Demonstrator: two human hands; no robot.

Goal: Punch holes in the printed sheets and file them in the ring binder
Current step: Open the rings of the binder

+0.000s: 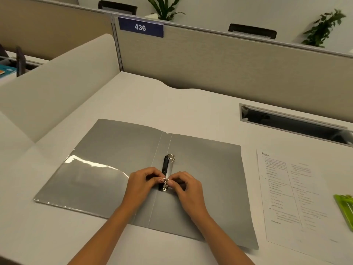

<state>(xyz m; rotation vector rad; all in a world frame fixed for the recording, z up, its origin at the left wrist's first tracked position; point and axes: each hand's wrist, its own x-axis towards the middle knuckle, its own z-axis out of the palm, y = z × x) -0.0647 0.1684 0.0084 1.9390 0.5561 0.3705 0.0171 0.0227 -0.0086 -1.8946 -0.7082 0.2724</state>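
While binder (114,169) lies open, hands (142,183) pinch ring (165,180)

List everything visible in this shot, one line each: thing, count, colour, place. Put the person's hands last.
ring binder: one, grey, lying open flat on the desk, centre.
ring mechanism: one, black and silver, on the binder's spine.
printed sheets: one stack, white, on the desk right of the binder.
green object: one, cut off at the right edge; cannot tell what it is.
desk: one, white.
cable slot: one, grey, far right of the desk.
number sign: one, blue, reads 436, on the partition.
plants: two, green, behind the partition.
left hand: one, at the lower ring.
right hand: one, at the same ring.
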